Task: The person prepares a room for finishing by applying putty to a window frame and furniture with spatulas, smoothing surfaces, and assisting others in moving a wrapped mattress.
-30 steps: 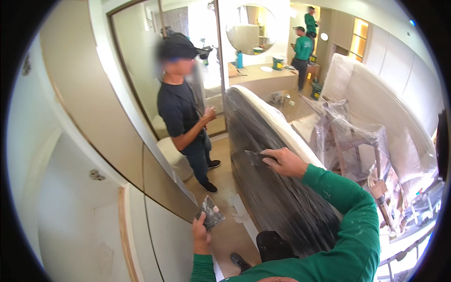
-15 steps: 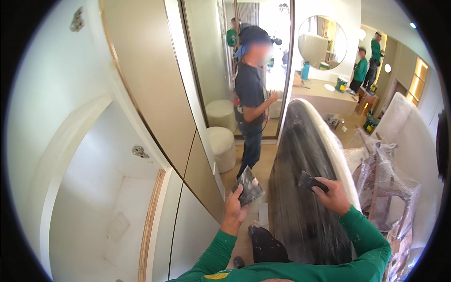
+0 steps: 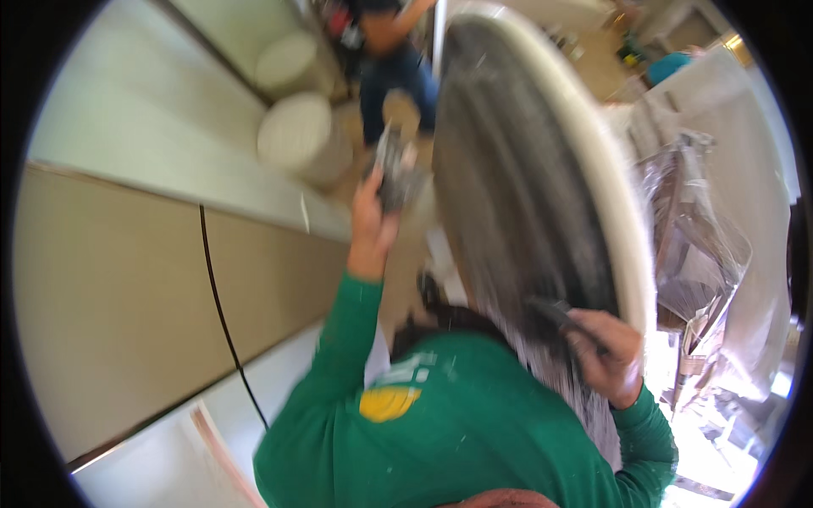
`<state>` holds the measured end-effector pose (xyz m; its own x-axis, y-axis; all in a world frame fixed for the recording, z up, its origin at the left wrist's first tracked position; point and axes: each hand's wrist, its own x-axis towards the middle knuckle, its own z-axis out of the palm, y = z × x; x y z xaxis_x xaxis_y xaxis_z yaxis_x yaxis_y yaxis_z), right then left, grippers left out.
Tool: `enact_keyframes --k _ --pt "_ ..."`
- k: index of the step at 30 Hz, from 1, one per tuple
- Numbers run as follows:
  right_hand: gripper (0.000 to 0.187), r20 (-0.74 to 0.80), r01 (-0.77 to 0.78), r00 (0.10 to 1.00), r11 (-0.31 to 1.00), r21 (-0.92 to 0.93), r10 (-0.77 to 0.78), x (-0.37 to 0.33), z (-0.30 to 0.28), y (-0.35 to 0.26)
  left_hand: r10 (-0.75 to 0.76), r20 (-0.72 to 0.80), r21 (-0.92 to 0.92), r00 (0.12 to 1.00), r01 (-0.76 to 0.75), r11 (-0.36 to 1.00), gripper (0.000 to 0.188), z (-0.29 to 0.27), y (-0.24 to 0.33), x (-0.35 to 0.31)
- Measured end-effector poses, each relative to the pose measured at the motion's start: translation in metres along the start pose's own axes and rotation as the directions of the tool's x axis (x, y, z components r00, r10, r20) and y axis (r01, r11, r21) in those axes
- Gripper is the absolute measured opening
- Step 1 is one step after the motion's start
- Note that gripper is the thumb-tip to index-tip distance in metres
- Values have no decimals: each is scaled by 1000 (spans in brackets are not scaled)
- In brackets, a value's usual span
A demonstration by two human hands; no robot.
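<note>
Held out ahead of my body, my left hand [image 3: 371,224] is closed round a grey, filler-smeared flat plate [image 3: 395,173], which is blurred by motion. A light patch shows at the plate's far edge; I cannot make out what it is. Lower on the right, my right hand [image 3: 605,349] grips a dark flat scraper [image 3: 550,311]. This scraper is over the dark side of a tall, rounded, plastic-wrapped piece [image 3: 517,161] with a pale padded rim. Whether the scraper touches the wrap, I cannot tell. The two tools are well apart.
Beige panels [image 3: 110,288] run along my left. A round white stool [image 3: 296,135] stands ahead, near a person in jeans [image 3: 398,93]. Plastic-wrapped furniture [image 3: 690,237] fills the right side, beside a large pale wrapped piece [image 3: 745,220].
My view has swung down and to the right, so the wall niche has mostly left the picture. Both hands keep their tools; the right one appears closer to my body.
</note>
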<state>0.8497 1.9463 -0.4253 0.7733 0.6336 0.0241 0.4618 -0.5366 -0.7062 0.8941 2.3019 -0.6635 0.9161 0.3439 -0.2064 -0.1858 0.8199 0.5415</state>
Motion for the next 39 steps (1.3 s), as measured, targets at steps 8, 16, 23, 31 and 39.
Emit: enact_keyframes --k 8,16,23,31,39 --pt "28 -86 -116 987 966 231 139 92 -41 -38 198 -40 76 979 -195 978 33 67 89 74" --pt "30 157 -43 987 907 419 -25 353 -7 -77 436 -93 71 895 -430 900 34 68 162 159" --pt "28 -152 230 972 874 428 -181 578 98 -34 590 -166 66 790 -588 806 35 44 237 283" --pt "24 163 28 982 927 375 -96 553 102 -47 436 -293 62 851 -438 897 38 -48 246 345" --pt "35 247 -358 932 568 741 265 568 86 -20 212 -103 78 972 -205 976 42 20 186 397"
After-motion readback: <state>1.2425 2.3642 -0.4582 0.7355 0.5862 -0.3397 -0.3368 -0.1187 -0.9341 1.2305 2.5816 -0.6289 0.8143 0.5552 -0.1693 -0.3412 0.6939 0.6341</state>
